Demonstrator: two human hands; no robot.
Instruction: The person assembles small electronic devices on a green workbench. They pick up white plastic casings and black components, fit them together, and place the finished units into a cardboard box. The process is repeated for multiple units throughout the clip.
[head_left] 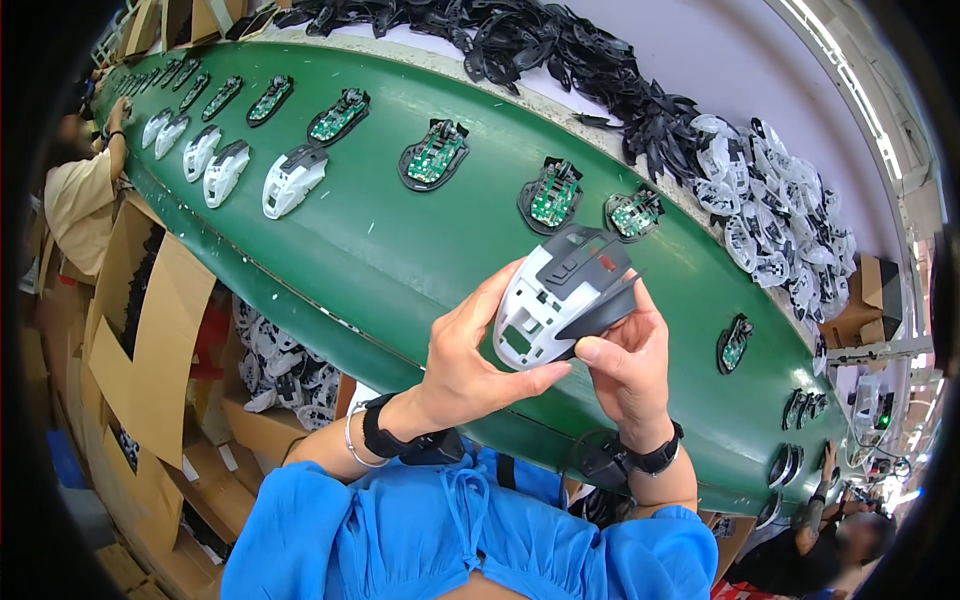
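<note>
Above green conveyor belt, white-and-grey mouse shell held up by both hands. Left hand wrapped under shell, thumb along lower edge (black wristband worn). Right hand closed on dark side piece. Circuit-board bases lined along belt.

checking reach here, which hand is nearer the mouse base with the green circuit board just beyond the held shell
Right. The right hand sits below that mouse base; the left hand is farther off, down to its left.
</note>
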